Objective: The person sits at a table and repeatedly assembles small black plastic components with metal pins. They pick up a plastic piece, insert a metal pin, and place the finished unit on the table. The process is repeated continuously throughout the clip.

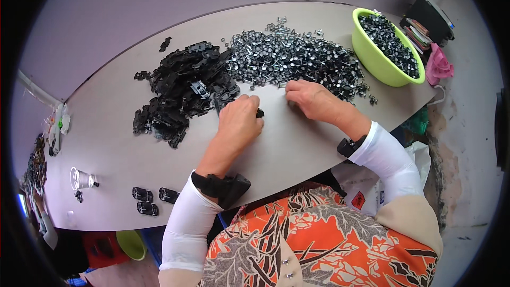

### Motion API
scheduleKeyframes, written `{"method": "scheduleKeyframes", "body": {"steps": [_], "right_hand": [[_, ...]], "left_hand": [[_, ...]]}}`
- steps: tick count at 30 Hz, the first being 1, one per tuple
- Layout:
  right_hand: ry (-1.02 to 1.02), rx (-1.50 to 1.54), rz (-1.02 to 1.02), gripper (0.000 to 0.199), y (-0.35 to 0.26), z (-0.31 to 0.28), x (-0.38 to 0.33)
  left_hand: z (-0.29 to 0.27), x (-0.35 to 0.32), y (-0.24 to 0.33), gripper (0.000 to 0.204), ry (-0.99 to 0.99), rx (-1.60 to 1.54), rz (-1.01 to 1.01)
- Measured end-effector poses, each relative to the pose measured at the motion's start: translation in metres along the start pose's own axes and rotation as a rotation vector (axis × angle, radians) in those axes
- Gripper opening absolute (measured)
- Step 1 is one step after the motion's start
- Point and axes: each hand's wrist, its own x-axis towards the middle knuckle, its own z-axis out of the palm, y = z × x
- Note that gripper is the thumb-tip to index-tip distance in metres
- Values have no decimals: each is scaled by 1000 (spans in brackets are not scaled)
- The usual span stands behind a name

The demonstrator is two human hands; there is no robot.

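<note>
On gray table (297,143) — L fingers (253,103) pinching blk pc (260,112), part-hidden, R fingers (294,88) — can't tell

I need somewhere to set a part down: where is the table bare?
Bare table: between the clear cup and the black pile, and from between the left hand and right hand to the near edge. Crowded: the far middle, under the black pile and shiny heap, and right end, under the green tub.

Bench (287,151), pale grey; moulded parts (180,77), black; small round-headed parts (281,56), black and silver; basin (369,56), lime green; oversleeves (183,228), white; garment (329,234), orange with grey-and-black leaf pattern.
</note>
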Motion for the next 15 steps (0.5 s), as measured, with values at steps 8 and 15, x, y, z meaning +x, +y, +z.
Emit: {"method": "scheduleKeyframes", "body": {"steps": [8,15], "right_hand": [[38,57,100,12,1,-1,10],[129,383,174,14,-9,-4,7]], "left_hand": [[0,8,-8,13,29,-1027,-250],[-11,8,7,29,-156,-1703,-551]]}}
